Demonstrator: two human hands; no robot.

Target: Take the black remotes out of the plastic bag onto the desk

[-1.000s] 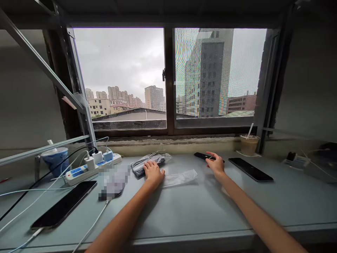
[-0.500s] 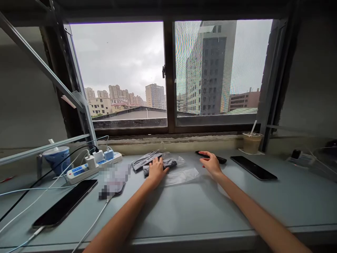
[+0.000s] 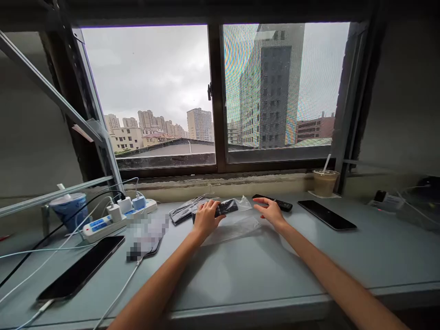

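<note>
My left hand (image 3: pixel 206 217) grips a dark remote in a clear plastic bag (image 3: pixel 227 207), lifting it a little above the grey desk (image 3: pixel 247 275). Beneath it lies an empty clear plastic bag (image 3: pixel 237 225). My right hand (image 3: pixel 270 211) hovers with fingers spread just right of the bagged remote, in front of a bare black remote (image 3: pixel 275 202). More bagged dark items (image 3: pixel 182 211) lie to the left of my left hand.
A power strip with chargers (image 3: pixel 117 215), a blue cup (image 3: pixel 67 211) and white cables sit at the left. A black phone (image 3: pixel 80 268) lies at front left, another phone (image 3: pixel 326 214) at right. An iced drink (image 3: pixel 325 182) stands on the sill.
My left hand has pulled one bagged remote off the pile and carried it rightward. My right hand has left the bare remote and moved left toward the bagged one.
</note>
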